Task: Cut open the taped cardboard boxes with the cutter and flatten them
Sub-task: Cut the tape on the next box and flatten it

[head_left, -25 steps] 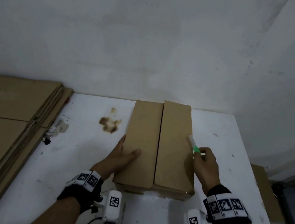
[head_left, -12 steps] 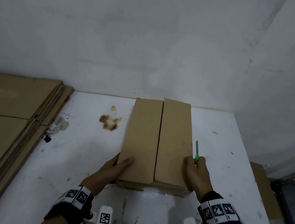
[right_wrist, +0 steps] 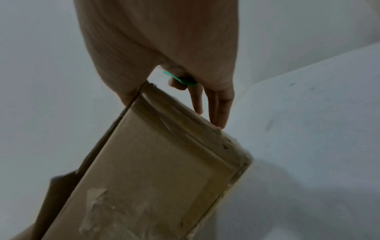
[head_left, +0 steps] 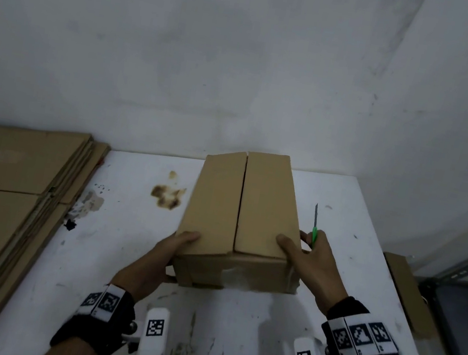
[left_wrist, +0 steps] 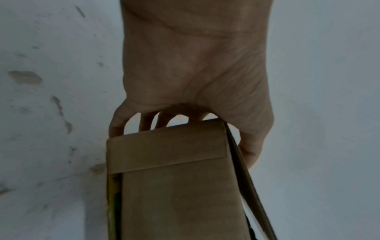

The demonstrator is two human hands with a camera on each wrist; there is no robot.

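My left hand [head_left: 160, 261] grips the near-left corner of the cardboard box [head_left: 239, 209], thumb on top, fingers underneath. My right hand [head_left: 309, 266] clamps the near-right corner, thumb on top, with the green cutter [head_left: 315, 226] pinched between fingers, blade pointing away. Box tilted, near end raised off the white table [head_left: 126, 221]. Top seam is split; clear tape covers the near face. Flattened cardboard stack [head_left: 8, 186] lies left.

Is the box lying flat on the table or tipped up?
Tipped up: both hands hold the box with its near end raised off the table.
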